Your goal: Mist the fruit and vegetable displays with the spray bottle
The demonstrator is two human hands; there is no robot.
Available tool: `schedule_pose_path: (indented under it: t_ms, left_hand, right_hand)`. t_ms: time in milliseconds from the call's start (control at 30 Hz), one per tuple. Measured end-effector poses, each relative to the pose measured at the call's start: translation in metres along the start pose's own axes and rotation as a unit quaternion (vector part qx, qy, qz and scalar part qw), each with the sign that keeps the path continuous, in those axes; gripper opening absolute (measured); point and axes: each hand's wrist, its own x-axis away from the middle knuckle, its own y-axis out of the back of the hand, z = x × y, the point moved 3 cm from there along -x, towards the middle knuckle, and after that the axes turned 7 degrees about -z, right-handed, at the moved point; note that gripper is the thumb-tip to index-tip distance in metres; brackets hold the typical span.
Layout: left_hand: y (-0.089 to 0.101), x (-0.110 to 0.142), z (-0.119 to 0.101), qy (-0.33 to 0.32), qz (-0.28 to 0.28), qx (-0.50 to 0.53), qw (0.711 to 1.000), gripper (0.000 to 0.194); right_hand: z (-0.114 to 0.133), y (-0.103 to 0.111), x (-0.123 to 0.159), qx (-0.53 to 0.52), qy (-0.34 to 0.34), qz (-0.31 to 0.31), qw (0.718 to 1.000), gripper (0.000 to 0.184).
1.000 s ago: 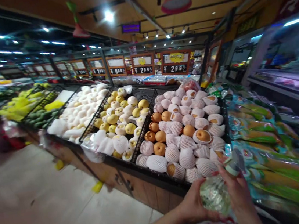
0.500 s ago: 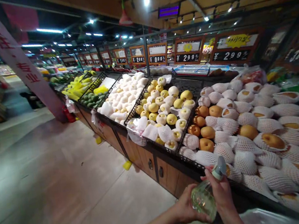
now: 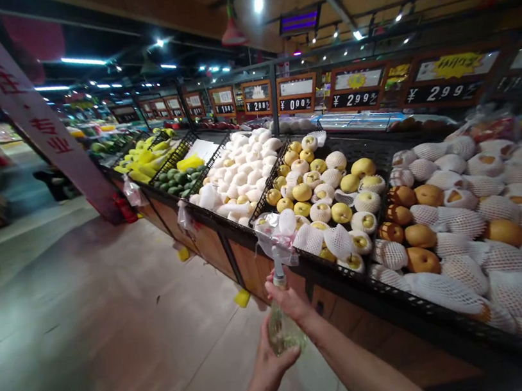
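Both my hands grip a clear plastic bottle (image 3: pixel 284 328) of pale liquid, held nearly upright with its grey cap on top. My left hand (image 3: pixel 269 366) cups the lower part from below. My right hand (image 3: pixel 290 299) wraps around the bottle's upper part, just below the neck. Beyond them, a thin plastic bag (image 3: pixel 274 236) hangs at the corner of a fruit bin, apart from my hands. Yellow pears in white foam nets (image 3: pixel 325 202) fill that bin, and brown pears in foam nets (image 3: pixel 454 226) fill the bin to its right.
A wooden produce stand (image 3: pixel 252 268) with a dark rim runs away from me, holding white-netted fruit, avocados and yellow fruit further along. Price boards (image 3: pixel 354 99) stand behind it. A tiled aisle floor (image 3: pixel 89 323) lies left, with a slanted banner (image 3: pixel 20 106) beyond.
The bottle has swung from tilted to nearly upright, and my hands have moved left, off the stand's edge. The whole view has turned a little, so the stand sits further right.
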Motion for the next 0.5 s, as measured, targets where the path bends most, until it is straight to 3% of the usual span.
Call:
schedule_pose_path:
  t_ms: [100, 200, 333, 500]
  left_hand:
    - [0.028, -0.011, -0.004, -0.004, -0.044, -0.005, 0.999, 0.102]
    - [0.033, -0.027, -0.007, -0.001, -0.019, 0.004, 1.000, 0.102]
    - [0.007, -0.055, -0.007, 0.031, 0.085, 0.019, 0.996, 0.110]
    - [-0.049, -0.094, 0.000, 0.083, 0.223, 0.028, 0.971, 0.123]
  right_hand:
    - [-0.003, -0.036, -0.007, 0.016, -0.008, 0.030, 0.999, 0.036]
    - [-0.003, -0.038, -0.017, 0.002, -0.010, 0.012, 1.000, 0.034]
    - [0.000, 0.004, -0.032, -0.042, -0.012, -0.091, 0.995, 0.039]
    - [0.006, 0.079, -0.046, -0.051, -0.033, -0.224, 0.973, 0.050]
